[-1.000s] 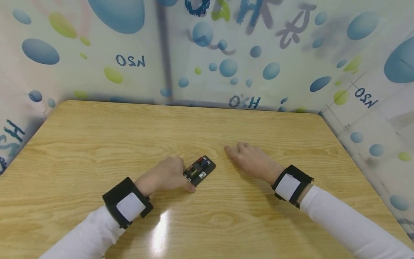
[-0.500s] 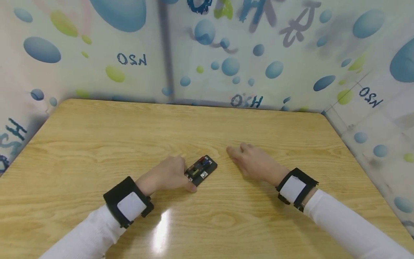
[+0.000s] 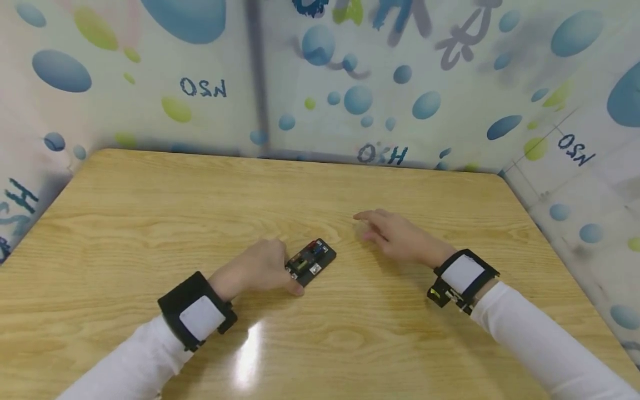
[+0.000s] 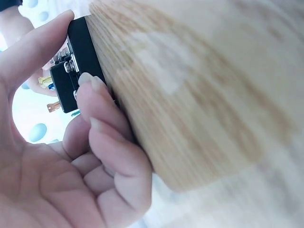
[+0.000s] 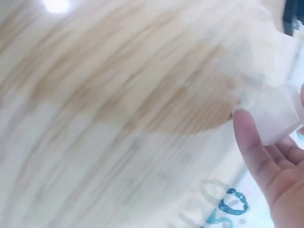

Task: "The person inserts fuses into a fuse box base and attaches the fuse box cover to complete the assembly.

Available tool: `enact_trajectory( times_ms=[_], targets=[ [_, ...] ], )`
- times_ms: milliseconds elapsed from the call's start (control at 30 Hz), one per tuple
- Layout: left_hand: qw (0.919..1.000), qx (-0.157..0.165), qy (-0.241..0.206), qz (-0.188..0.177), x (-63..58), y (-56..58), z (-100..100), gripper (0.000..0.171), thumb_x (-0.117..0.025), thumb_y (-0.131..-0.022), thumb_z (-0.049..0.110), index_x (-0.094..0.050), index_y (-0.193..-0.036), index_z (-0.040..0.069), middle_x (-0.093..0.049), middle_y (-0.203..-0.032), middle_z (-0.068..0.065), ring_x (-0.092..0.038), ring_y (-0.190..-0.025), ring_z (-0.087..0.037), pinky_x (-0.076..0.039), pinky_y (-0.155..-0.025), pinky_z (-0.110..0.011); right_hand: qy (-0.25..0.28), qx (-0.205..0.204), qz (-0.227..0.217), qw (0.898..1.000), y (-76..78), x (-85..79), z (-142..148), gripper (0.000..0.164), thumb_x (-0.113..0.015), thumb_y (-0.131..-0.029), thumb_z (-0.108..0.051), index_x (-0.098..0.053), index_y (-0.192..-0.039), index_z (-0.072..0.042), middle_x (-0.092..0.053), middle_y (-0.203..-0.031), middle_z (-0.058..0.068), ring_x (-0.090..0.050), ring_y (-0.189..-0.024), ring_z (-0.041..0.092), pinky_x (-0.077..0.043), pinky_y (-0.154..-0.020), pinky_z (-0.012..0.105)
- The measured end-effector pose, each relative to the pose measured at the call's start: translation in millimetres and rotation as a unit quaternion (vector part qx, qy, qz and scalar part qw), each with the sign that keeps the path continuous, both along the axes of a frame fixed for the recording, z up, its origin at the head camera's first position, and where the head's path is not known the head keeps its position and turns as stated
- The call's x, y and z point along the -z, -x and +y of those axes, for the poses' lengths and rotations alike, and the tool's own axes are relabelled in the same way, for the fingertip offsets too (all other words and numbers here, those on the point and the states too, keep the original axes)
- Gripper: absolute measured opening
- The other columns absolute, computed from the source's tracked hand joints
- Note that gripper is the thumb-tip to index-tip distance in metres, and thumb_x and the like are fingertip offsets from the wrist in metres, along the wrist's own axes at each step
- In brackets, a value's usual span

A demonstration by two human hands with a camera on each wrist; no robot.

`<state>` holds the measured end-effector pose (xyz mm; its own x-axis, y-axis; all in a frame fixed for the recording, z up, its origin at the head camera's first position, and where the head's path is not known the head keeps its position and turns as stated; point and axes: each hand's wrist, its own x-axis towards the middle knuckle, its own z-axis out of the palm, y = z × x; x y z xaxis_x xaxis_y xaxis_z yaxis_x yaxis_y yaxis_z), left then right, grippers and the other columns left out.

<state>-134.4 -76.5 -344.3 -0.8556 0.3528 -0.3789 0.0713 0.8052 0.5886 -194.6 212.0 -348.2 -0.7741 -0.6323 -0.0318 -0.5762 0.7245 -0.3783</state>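
Note:
My left hand grips the near-left end of a small black rectangular board with coloured components on top. In the left wrist view, the thumb lies along one edge of the black board and curled fingers meet the other; small metal and yellow parts stick out from its face. Right of the board, my right hand is over the table, fingers pointing left. The right wrist view shows a clear, boxy plastic piece between the thumb and fingers of my right hand.
A wood-grain table lies under both hands. Behind it hangs a pale wall covering with blue and green dots and lettering. Each wrist wears a black strap, the right strap carrying a small device.
My right hand has lifted and turned slightly, moving away towards the far side, its fingers stretching further left. My left hand and the board stay in place.

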Motion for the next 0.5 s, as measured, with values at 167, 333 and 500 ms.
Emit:
enact_trajectory(
  times_ms=[167,333,500],
  targets=[
    [1.0,-0.002,-0.002,0.005,-0.4,-0.4,0,0.039,-0.089,-0.064,0.034,-0.062,-0.073,0.006,-0.061,-0.062,-0.004,-0.049,-0.052,-0.013,-0.038,-0.048,-0.023,0.05,0.033,-0.08,0.995,4.8,-1.4,2,0.04,-0.049,-0.104,-0.024,-0.048,-0.142,-0.013,-0.063,-0.115,0.009,-0.06,-0.096,0.02,-0.051,-0.079,0.035],
    [1.0,0.0,0.0,0.005,-0.9,-0.2,1,0.04,-0.089,-0.064,0.034,-0.062,-0.074,0.005,-0.062,-0.063,-0.004,-0.049,-0.053,-0.014,-0.038,-0.048,-0.023,0.082,0.038,-0.099,0.991,9.1,-6.0,0,0.04,-0.046,-0.105,-0.025,-0.047,-0.144,-0.014,-0.061,-0.121,0.011,-0.061,-0.105,0.025,-0.054,-0.082,0.038],
    [1.0,0.0,0.003,-0.001,-0.8,0.4,0,0.041,-0.089,-0.065,0.034,-0.062,-0.076,0.005,-0.063,-0.065,-0.005,-0.05,-0.054,-0.014,-0.038,-0.049,-0.024,0.138,0.04,-0.108,0.984,15.9,-15.7,-3,0.041,-0.047,-0.105,-0.026,-0.046,-0.144,-0.014,-0.056,-0.138,0.011,-0.058,-0.114,0.026,-0.047,-0.094,0.046]
  ],
)
